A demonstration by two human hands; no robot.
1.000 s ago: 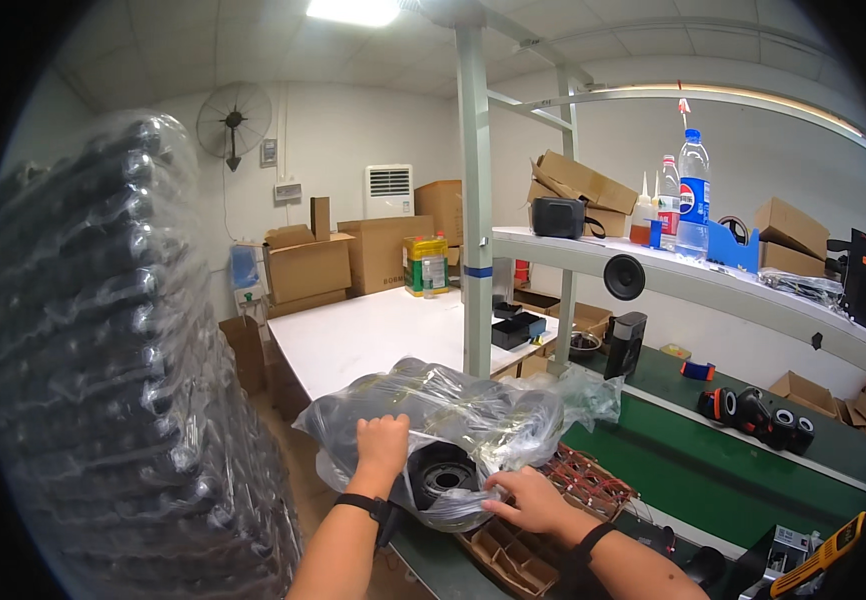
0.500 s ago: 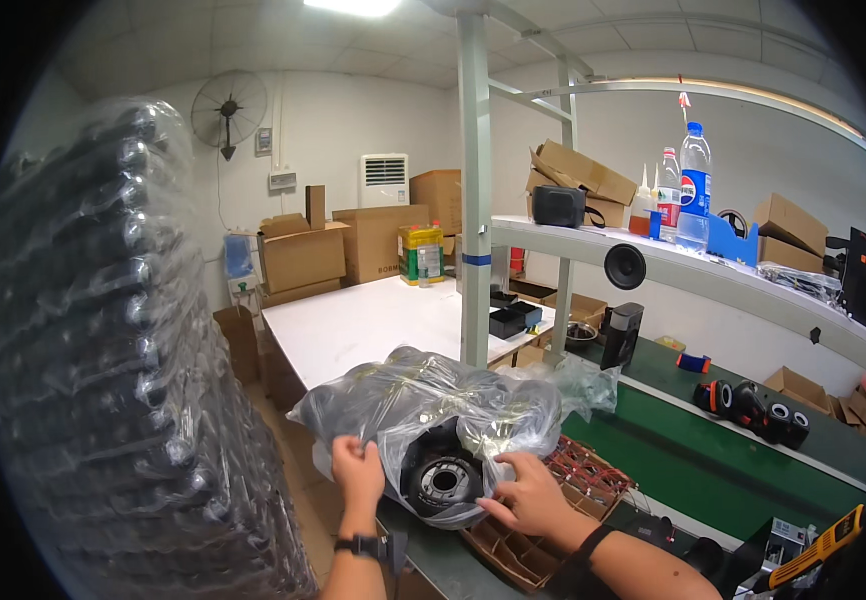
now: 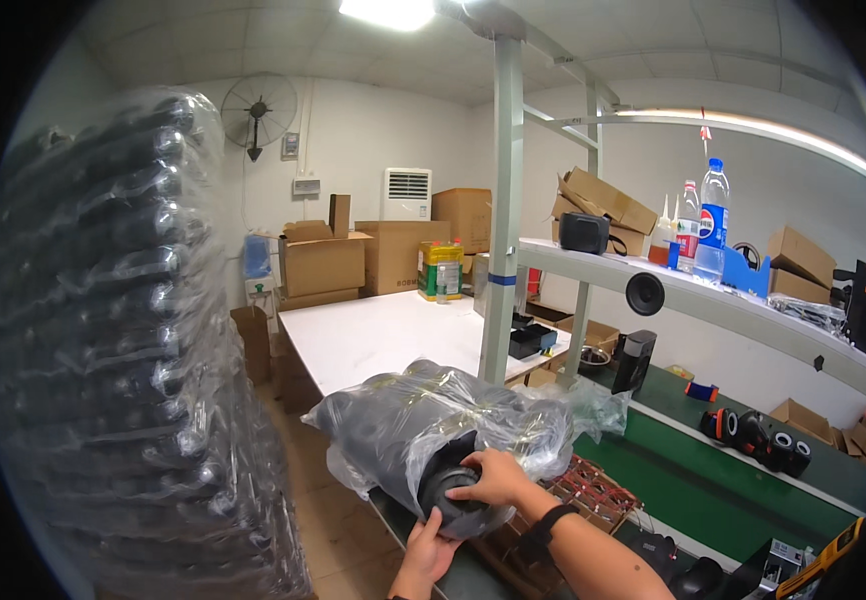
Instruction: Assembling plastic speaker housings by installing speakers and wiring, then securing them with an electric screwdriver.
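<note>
A bulging clear plastic bag (image 3: 378,425) lies at the near end of the green workbench, filled with dark rounded pieces. Its near end gapes around a black round speaker-like part (image 3: 438,487). My right hand (image 3: 501,478) reaches over from the right, fingers and thumb closed on that part's upper side. Below it, my left hand (image 3: 431,552) has its thumb raised against the lower edge of the part and the bag film. The left fingers are partly hidden, and what exactly they grip is unclear.
A tall stack of plastic-wrapped black pieces (image 3: 113,350) stands close on the left. A metal post (image 3: 504,220) rises behind the bag. To the right are a divided carton (image 3: 598,490) with wired parts, a yellow-black tool (image 3: 823,560) and a shelf holding bottles (image 3: 713,210).
My right hand has moved from the bag's edge onto the black part. My left hand has dropped from the bag's left side to below the opening. The view has shifted slightly.
</note>
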